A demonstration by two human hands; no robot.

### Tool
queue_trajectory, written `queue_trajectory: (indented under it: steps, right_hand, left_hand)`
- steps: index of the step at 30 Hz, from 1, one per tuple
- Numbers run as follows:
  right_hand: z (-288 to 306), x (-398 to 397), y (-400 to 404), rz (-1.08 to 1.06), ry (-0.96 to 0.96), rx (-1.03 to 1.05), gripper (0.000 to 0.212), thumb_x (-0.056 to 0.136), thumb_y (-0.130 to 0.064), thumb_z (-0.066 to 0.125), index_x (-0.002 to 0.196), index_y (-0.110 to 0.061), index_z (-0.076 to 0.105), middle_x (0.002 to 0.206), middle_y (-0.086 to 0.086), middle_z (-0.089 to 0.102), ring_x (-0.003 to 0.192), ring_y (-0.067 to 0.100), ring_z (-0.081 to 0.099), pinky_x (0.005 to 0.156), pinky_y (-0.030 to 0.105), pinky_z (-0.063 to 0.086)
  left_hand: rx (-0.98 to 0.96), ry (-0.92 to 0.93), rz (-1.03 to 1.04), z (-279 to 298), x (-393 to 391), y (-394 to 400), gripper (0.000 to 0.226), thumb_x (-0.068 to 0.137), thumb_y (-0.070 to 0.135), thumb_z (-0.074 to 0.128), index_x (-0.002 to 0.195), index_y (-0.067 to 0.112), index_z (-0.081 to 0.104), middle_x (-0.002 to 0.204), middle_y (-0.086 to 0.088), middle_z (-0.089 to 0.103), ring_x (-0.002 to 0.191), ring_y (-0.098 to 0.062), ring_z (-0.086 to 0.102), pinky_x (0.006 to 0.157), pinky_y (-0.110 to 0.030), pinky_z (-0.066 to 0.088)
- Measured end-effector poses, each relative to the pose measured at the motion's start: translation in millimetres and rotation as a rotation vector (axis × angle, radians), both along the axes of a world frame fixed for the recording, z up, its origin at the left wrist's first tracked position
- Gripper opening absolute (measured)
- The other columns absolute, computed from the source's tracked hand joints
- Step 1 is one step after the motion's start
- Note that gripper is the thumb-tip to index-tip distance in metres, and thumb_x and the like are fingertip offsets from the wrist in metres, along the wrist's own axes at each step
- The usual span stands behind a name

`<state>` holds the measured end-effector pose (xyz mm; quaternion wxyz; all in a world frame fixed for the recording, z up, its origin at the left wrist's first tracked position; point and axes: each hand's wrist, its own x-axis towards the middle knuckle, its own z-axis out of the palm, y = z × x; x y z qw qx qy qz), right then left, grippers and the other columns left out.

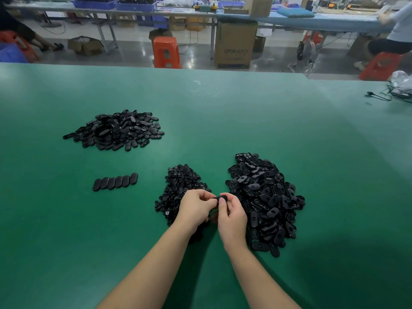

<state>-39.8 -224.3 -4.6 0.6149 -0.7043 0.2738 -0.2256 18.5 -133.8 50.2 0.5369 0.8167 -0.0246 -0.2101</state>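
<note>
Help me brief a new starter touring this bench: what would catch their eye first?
First, the left hand and right hand at the near middle, pinching one black oval part between them over the green table. A heap of small black pieces lies under the left hand, a bigger heap of oval shells beside the right. Farther left, a neat row of ovals lies in front of a third heap.

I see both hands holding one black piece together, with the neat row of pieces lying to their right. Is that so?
Not quite. The left hand and right hand do hold one black piece together, but the row lies to their left on the table, not their right. The head view shows it.
</note>
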Motion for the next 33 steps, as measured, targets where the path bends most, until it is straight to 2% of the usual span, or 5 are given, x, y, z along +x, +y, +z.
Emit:
queue_trajectory:
  steps: [6, 10, 14, 24, 33]
  right_hand:
    - [0.1, -0.3, -0.8, 0.003, -0.004, 0.004, 0.015, 0.101, -0.01, 0.057, 0.103, -0.022, 0.065, 0.098, -0.014, 0.073, 0.092, -0.011, 0.065, 0.074, 0.002, 0.044]
    - [-1.7, -0.5, -3.0, 0.015, 0.006, 0.008, 0.014, 0.101, -0.009, 0.056, 0.105, -0.017, 0.067, 0.1, -0.008, 0.074, 0.095, -0.004, 0.067, 0.082, 0.01, 0.049]
    - [-1.9, -0.1, -3.3, 0.014, -0.002, 0.024, 0.014, 0.101, -0.009, 0.056, 0.105, -0.016, 0.067, 0.102, -0.007, 0.074, 0.096, -0.003, 0.068, 0.084, 0.013, 0.051]
    - [-2.6, -0.8, -3.1, 0.031, -0.026, 0.029, 0.012, 0.101, -0.011, 0.058, 0.102, -0.021, 0.064, 0.099, -0.007, 0.074, 0.095, 0.0, 0.069, 0.08, 0.013, 0.051]
    - [-0.8, -1.8, -1.2, 0.057, 0.024, -0.08, 0.007, 0.102, -0.014, 0.058, 0.107, -0.017, 0.061, 0.093, -0.004, 0.072, 0.089, 0.011, 0.068, 0.08, 0.034, 0.053]
  left_hand:
    - [0.072, -0.034, -0.001, -0.9, -1.2, -4.2, 0.007, 0.086, 0.018, 0.073, 0.079, 0.018, 0.072, 0.07, -0.003, 0.072, 0.038, -0.007, 0.05, 0.042, -0.019, 0.04]
    - [0.072, -0.041, 0.012, -0.7, -3.6, -6.6, 0.007, 0.086, 0.017, 0.073, 0.079, 0.017, 0.072, 0.073, -0.004, 0.074, 0.05, -0.023, 0.066, 0.055, -0.036, 0.058]
    - [0.081, -0.059, 0.019, -0.5, -5.2, -6.8, 0.008, 0.086, 0.016, 0.073, 0.078, 0.018, 0.072, 0.075, -0.003, 0.074, 0.066, -0.031, 0.072, 0.065, -0.043, 0.061]
    - [0.129, -0.108, -0.006, 2.3, -7.4, -5.9, 0.009, 0.088, 0.022, 0.072, 0.079, 0.021, 0.072, 0.075, 0.002, 0.073, 0.065, -0.021, 0.068, 0.066, -0.037, 0.058]
    - [0.212, -0.176, -0.072, -2.4, -2.9, -1.0, 0.009, 0.094, 0.019, 0.067, 0.09, 0.019, 0.076, 0.081, 0.008, 0.071, 0.069, -0.007, 0.061, 0.063, -0.022, 0.045]
